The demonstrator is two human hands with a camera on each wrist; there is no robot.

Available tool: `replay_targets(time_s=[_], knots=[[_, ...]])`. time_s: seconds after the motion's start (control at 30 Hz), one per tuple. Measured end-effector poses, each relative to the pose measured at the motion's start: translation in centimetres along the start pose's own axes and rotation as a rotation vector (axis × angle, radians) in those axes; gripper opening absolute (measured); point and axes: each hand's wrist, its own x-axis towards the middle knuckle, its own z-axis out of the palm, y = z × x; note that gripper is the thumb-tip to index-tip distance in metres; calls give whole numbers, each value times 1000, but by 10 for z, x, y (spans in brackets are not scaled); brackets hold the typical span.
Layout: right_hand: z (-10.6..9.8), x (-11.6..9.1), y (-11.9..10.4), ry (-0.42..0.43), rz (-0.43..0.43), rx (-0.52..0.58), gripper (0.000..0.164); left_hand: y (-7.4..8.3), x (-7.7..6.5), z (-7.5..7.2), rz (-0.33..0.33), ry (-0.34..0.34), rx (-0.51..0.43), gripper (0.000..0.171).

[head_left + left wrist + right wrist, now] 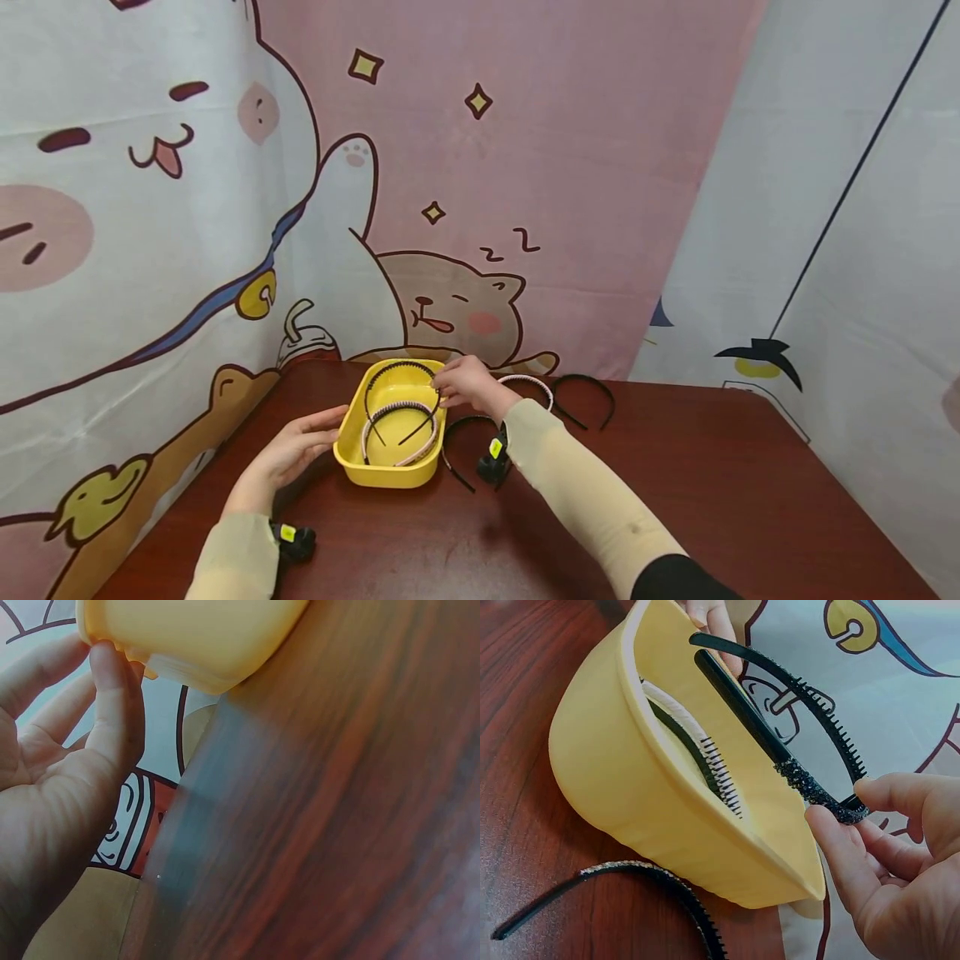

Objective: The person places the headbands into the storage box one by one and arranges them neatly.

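Note:
My right hand (468, 385) pinches a black headband (802, 780) with dark sparkly beading and small teeth between thumb and fingers. Its two ends point down into the yellow basin (390, 477). Inside the basin lies a pale pink headband (676, 712) together with a dark toothed band (694, 761); whether these are one piece or two I cannot tell. At the basin's left side, my left hand (296, 446) touches the rim from outside with its fingertips, the fingers mostly straight. The basin stands upright on the table.
Right of the basin, a black headband with glitter (641, 870) lies on the brown table (735, 483), partly under my right forearm. Farther back are a white headband (528, 379) and another black headband (606, 392). A printed cloth (585, 167) hangs behind the table.

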Motion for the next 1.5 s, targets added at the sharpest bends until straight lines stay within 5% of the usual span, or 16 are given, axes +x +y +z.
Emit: replay_targets(time_s=[0.9, 1.5], knots=[[20, 1, 6, 72, -9, -200, 12, 5, 1, 5, 8, 20, -48, 59], [31, 14, 9, 124, 1, -460, 12, 3, -2, 2, 8, 11, -52, 59]])
